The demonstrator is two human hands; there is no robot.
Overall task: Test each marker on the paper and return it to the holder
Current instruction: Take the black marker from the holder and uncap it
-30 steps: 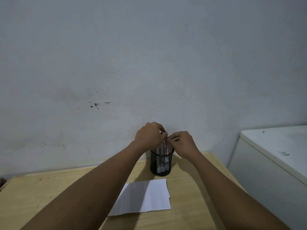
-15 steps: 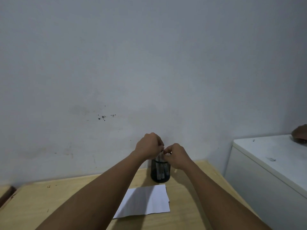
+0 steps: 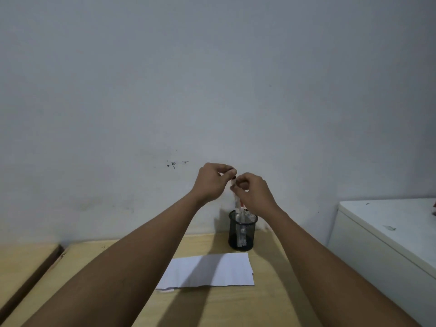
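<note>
A black mesh holder (image 3: 241,234) stands on the wooden table (image 3: 271,300) near the wall, with white markers in it. Above it, both hands meet on one white marker (image 3: 236,201) with a dark cap. The marker is upright, and its lower end sits at the holder's rim. My left hand (image 3: 211,181) pinches the cap end. My right hand (image 3: 253,193) grips the barrel just below. A white sheet of paper (image 3: 208,271) lies flat on the table in front of the holder, partly under my arms' shadows.
A white cabinet (image 3: 389,234) stands against the table's right side, with a small reddish object (image 3: 434,210) at its far edge. A second wooden surface (image 3: 23,263) lies to the left across a dark gap. The grey wall rises right behind the holder.
Both hands have risen from the holder's rim and drawn one marker upward. The view has shifted, so the table sits lower in the frame.
</note>
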